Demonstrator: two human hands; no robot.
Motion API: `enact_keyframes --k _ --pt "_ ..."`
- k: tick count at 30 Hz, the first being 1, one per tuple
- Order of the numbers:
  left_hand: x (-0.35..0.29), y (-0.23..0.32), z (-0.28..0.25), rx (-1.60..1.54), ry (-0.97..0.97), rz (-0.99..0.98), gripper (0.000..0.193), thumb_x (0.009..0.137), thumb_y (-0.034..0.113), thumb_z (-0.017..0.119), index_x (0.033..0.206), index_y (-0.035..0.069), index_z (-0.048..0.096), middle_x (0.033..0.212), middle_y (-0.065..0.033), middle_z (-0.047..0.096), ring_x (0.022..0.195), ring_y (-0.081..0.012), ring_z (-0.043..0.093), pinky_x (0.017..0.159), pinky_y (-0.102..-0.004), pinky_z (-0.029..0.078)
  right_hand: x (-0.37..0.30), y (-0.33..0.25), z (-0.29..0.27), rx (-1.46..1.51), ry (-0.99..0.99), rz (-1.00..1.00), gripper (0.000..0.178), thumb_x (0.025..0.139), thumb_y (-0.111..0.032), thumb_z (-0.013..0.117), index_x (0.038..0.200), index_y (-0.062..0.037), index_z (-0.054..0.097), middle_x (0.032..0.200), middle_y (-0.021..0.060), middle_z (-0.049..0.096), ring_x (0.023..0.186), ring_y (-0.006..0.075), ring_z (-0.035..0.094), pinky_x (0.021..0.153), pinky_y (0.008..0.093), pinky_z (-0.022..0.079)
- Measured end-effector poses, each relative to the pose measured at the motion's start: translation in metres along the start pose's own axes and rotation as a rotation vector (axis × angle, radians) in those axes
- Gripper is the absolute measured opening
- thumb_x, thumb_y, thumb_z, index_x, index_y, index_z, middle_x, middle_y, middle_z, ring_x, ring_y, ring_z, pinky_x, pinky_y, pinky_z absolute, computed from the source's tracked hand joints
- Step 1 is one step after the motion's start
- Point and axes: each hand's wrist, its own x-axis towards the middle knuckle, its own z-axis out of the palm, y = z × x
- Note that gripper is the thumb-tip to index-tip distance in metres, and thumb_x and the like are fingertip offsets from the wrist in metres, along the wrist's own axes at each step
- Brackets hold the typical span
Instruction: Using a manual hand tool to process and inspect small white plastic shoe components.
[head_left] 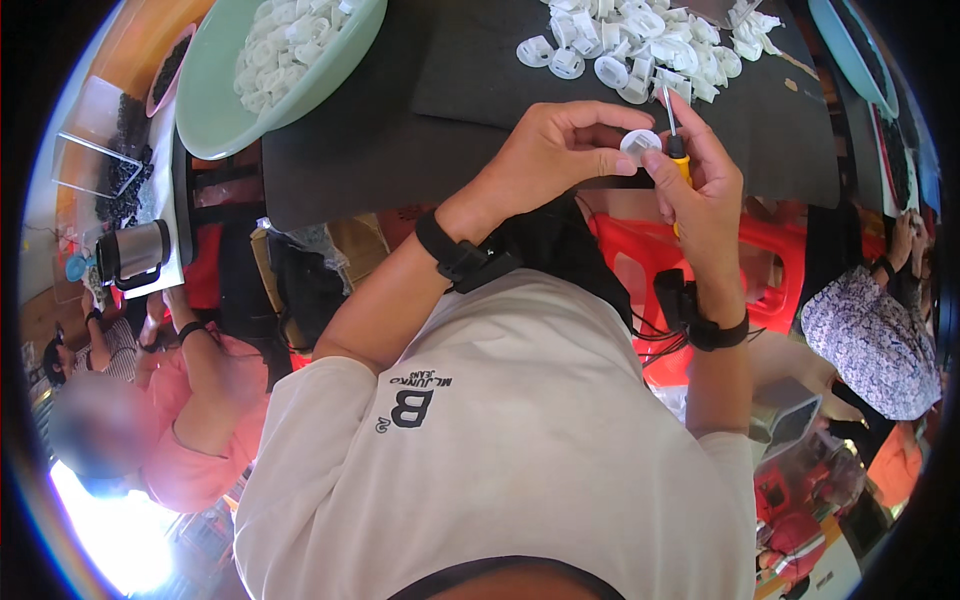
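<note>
A small round white plastic part [640,143] is held above the near edge of the dark tabletop. The thumb and forefinger of my left hand [560,155] close around its left side. My right hand [708,185] is wrapped round a screwdriver [678,150] with a yellow and black handle, its metal shaft pointing away from me. The right thumb also touches the white part's right edge. Just beyond my hands lies a heap of similar white plastic parts [630,45] on the dark tabletop [350,170].
A pale green basin [350,70] of white parts stands at the far left. A blue basin [850,60] sits at the far right. Below the table edge is a red plastic stool [640,240]. People work at tables on both sides; a metal jug [135,252] stands at left.
</note>
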Motion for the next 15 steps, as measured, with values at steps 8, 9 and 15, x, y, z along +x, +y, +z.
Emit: enact_keyframes --k 8,9,15 --pt "-0.001 -0.003 -0.003 -0.056 0.038 0.008 0.035 0.089 0.003 0.069 0.123 0.002 0.063 0.116 -0.0064 0.067 0.106 -0.0136 0.064 0.094 -0.0288 0.051 -0.017 -0.014 -0.004 -0.269 0.098 -0.036 0.042 0.092 -0.006 0.062 0.133 -0.0041 0.058 0.085 0.0019 0.058 0.068 0.0102 0.052 0.059 0.0266 0.042" --pt "-0.001 -0.005 -0.004 -0.056 0.034 0.015 0.035 0.089 0.003 0.069 0.123 0.002 0.063 0.115 -0.0065 0.067 0.105 -0.0136 0.064 0.092 -0.0288 0.052 -0.021 -0.015 -0.006 -0.271 0.097 -0.037 0.042 0.092 -0.006 0.062 0.133 -0.0041 0.058 0.085 0.0019 0.058 0.068 0.0102 0.052 0.059 0.0266 0.042" --pt "-0.002 -0.002 -0.004 -0.059 0.012 -0.004 0.032 0.092 0.006 0.065 0.124 0.002 0.062 0.113 -0.0070 0.067 0.101 -0.0136 0.065 0.086 -0.0288 0.055 -0.040 -0.023 -0.013 -0.686 -0.055 -0.218 0.041 0.092 -0.003 0.056 0.132 -0.0127 0.061 0.078 0.0119 0.053 0.067 0.0252 0.053 0.062 0.0344 0.044"
